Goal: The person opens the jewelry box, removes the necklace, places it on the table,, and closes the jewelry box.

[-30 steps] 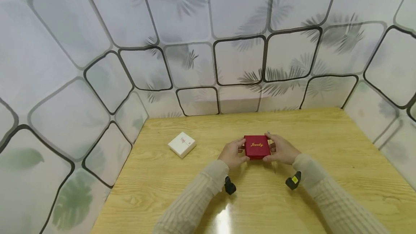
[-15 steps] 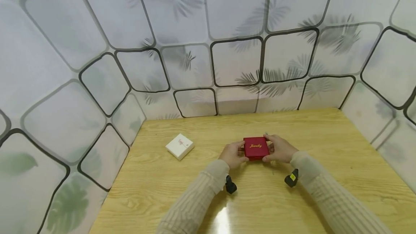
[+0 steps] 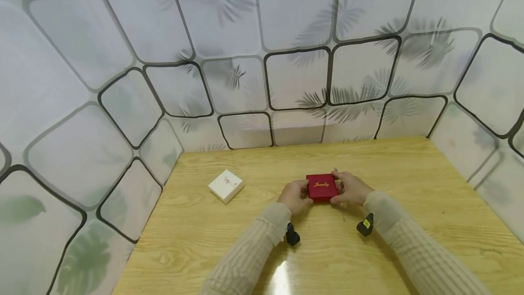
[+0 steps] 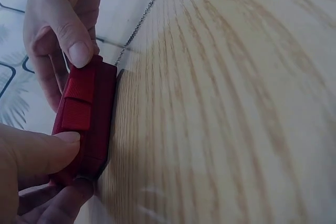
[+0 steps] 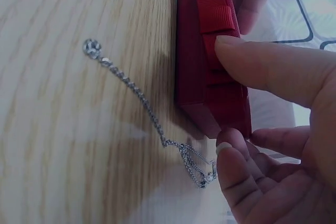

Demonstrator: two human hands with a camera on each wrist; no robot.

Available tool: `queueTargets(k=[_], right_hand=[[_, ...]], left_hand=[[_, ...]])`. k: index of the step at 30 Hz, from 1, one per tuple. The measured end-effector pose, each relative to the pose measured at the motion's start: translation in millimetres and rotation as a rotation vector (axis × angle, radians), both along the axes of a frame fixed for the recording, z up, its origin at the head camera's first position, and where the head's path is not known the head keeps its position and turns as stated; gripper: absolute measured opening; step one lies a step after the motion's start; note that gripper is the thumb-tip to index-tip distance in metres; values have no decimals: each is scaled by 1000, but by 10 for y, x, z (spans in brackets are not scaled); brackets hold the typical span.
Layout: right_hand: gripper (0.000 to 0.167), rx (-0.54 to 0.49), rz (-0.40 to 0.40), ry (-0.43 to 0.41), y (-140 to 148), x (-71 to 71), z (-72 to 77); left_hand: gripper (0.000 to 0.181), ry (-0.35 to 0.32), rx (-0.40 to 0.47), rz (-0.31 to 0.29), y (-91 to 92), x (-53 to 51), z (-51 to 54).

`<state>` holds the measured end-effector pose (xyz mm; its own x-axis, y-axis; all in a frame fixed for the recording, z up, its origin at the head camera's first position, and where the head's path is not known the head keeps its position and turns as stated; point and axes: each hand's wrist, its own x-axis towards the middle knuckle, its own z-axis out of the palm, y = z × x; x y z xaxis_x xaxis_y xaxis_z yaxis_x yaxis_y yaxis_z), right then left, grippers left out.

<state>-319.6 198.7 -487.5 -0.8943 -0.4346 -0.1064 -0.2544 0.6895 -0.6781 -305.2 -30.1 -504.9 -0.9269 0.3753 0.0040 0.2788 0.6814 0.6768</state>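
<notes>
A small red box (image 3: 321, 186) with gold "Jewelry" lettering stands on the table, its lid down. My left hand (image 3: 293, 197) grips its left side and my right hand (image 3: 353, 189) its right side. In the left wrist view, the left thumb lies on the red ribbon of the box (image 4: 100, 124). From the right wrist, the right thumb presses the ribbon bow on the box's front (image 5: 191, 51). A silver chain (image 5: 137, 92) with a round end piece lies on the table beside the box, its bunched part close to the right fingers.
A white square box (image 3: 226, 186) with small red print lies on the wooden table (image 3: 196, 222), left of the hands. A patterned curtain (image 3: 241, 81) hangs behind the table and along both sides. Black wrist devices sit below both hands.
Both hands keep their grip on the red box, which is almost where it was. The head view has shifted slightly.
</notes>
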Motion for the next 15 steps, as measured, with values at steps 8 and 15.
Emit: queueTargets(k=[8,15], right_hand=[[96,-22,-14,-7,16,-2,-43],[102,-119,-45,-3,29,45,-41]], left_hand=[[64,52,-54,-3,16,2,2],[63,58,15,35,-147,53,12]])
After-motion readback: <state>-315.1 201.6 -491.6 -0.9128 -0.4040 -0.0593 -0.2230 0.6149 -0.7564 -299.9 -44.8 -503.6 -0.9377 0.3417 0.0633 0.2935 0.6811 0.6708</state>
